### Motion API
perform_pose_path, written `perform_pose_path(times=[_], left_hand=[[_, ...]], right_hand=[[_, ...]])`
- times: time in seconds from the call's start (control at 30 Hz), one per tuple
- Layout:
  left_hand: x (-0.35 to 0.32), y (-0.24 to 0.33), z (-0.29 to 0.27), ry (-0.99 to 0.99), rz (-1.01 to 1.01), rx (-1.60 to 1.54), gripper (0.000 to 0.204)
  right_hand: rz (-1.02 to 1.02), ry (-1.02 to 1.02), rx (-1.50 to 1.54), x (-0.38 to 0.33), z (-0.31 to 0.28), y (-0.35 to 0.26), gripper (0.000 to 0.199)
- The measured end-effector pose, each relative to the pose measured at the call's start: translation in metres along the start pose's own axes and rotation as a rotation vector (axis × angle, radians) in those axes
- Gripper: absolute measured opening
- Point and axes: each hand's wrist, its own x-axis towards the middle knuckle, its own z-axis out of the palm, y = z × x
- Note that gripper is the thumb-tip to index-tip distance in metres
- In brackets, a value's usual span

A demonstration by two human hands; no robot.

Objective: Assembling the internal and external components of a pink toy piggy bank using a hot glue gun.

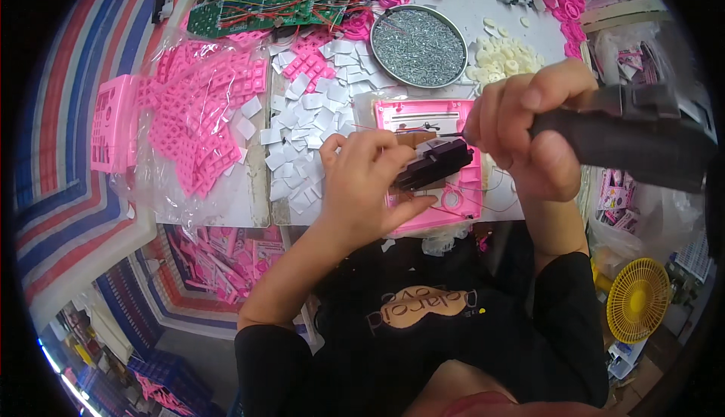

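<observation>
1. The person's right hand [529, 126] has its fingers closed around a dark handheld driver [630, 141], whose thick body sticks out to the right while its narrow end points left.

2. That narrow end reaches the area just beside a black block [436, 166]; from here I can't tell whether it touches.

3. The left hand [366, 179] comes at the block from the other side, fingers bent over its left end and thumb stretched out below. Whether they squeeze it or only steady it, I cannot tell.

4. The block sits tilted over an open pink casing [472, 199], which lies at the near edge of the worktable [472, 24], right in front of the person's black shirt [468, 334]. Thin wires run out around it.

5. Behind the casing stands a round dish [419, 85] full of small metal screws [417, 45], with cream-coloured pieces [504, 58] heaped to its right.

6. White squares [302, 141] lie scattered left of the casing, and beyond them pink keypads [200, 118] spill about in clear plastic.

7. Green circuit boards [260, 7] with coloured wires pile up at the far left.
</observation>
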Motion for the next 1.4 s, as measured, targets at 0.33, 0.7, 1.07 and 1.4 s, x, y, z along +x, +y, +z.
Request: perform_pose_path(times=[0.33,0.7,1.07,1.4], left_hand=[[0.057,-0.016,0.012,-0.042,-0.004,0.104,0.016],[0.042,-0.017,0.001,0.001,-0.014,-0.065,0.007],[0.026,-0.020,0.004,0.080,0.083,-0.081,0.015],[0.023,-0.023,0.009,0.113,0.181,0.077,0.017]], right_hand=[[0.027,0.050,-0.110,0.008,-0.023,-0.001,0.048],[0.370,-0.237,-0.835,-0.062,-0.048,0.013,0.087],[0.246,-0.263,-0.838,-0.037,-0.025,0.028,0.029],[0.184,-0.253,-0.911,-0.036,-0.016,0.032,0.018]])
